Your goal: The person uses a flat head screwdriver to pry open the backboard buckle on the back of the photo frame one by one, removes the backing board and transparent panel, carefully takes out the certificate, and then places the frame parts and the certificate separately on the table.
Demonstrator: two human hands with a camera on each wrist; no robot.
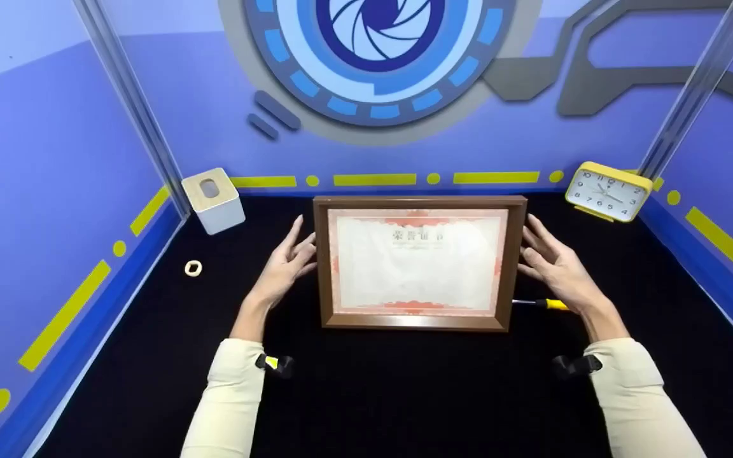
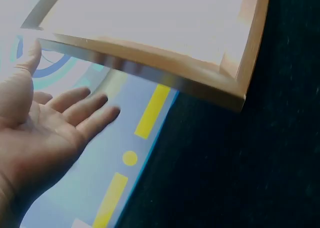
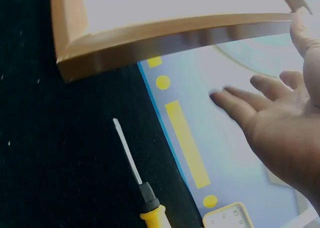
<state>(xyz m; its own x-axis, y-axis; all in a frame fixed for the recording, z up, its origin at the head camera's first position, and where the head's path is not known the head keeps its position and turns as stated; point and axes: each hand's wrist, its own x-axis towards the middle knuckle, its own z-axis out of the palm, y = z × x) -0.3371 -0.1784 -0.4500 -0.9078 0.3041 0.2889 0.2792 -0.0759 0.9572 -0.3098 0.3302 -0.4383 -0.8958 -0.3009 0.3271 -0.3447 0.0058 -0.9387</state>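
A brown picture frame point(image 1: 414, 322) stands near the middle of the black table, its front facing me. Behind its pane is a cream certificate point(image 1: 417, 273) with a red ornamental border. My left hand point(image 1: 282, 270) is at the frame's left side, its fingers spread and loosely extended; in the left wrist view the thumb is close to the edge and a gap separates the other fingers from it. On the right side my right hand point(image 1: 560, 270) mirrors this, palm toward the frame and fingers extended. A yellow-handled screwdriver point(image 3: 154, 213) lies beside the frame, below the right hand.
At the back left is a white tissue box point(image 1: 217, 200) with a wooden top, and nearer me a small pale ring point(image 1: 193, 268). A yellow alarm clock point(image 1: 608, 192) stands at the back right. Blue-purple walls point(image 1: 74, 191) enclose the table on three sides.
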